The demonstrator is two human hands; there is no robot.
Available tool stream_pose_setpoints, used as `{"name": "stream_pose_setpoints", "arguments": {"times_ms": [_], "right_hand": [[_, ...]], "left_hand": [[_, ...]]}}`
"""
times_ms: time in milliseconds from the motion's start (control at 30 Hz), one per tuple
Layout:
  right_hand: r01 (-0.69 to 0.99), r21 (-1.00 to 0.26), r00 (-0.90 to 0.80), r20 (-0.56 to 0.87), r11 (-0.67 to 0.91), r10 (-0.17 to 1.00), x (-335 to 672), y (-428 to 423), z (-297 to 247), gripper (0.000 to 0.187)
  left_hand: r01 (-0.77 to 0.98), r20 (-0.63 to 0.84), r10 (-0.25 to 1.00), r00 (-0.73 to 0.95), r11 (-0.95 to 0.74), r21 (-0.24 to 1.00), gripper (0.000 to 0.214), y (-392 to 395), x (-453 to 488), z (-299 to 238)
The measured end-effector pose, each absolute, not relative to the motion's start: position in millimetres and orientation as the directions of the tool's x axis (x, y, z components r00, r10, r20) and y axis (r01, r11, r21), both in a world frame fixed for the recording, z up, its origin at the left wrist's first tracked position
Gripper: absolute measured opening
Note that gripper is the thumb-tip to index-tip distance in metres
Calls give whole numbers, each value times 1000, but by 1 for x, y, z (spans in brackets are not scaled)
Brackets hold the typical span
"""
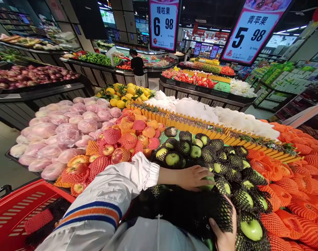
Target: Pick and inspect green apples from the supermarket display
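Black foam net (201,209) is bunched in your right hand (225,237), thumb clamped on its lower edge, close to your body at the bottom of the view. Your left hand (194,177), reaching out of a white sleeve (117,195), is closed over a green apple (209,184). The apple rests on the pile (250,228) of netted green apples, just above the net. Orange nets (292,209) fill the stand right of the pile. Red apples (114,146) in orange netting lie left of it, with pink-wrapped fruit (57,132) beyond. A red basket (15,216) sits at lower left. White-wrapped fruit (227,118) lies behind the yellow divider (201,127). Two price signs (163,24) hang overhead. A person in black (137,66) stands well apart, at a far counter.
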State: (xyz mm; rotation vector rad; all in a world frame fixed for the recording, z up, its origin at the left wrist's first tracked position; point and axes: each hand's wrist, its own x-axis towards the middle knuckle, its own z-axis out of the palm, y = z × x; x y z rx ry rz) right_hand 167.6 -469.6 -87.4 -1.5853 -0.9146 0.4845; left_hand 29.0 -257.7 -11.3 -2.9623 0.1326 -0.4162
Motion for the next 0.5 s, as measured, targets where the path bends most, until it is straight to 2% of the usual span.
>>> {"name": "stream_pose_setpoints", "arguments": {"times_ms": [133, 200, 333, 433, 500], "right_hand": [[201, -979, 660, 100, -47, 745, 169, -467, -93, 90], [246, -969, 643, 132, -39, 754, 170, -466, -93, 87], [407, -913, 568, 239, -17, 787, 173, -463, -87, 84], [413, -909, 556, 201, -59, 806, 172, -460, -82, 92], [383, -919, 571, 156, -94, 806, 171, -460, -82, 96]], "left_hand": [[-177, 150, -193, 970, -977, -115, 60, -264, 25, -4], [-176, 144, -182, 973, -983, -58, 64, -266, 26, -3], [-197, 185, -172, 968, -972, 126, 97, -273, 31, -1], [-254, 249, -199, 948, -944, 212, 104, -283, 34, -1], [-288, 283, -212, 935, -921, 261, 121, -289, 35, -1]]}}
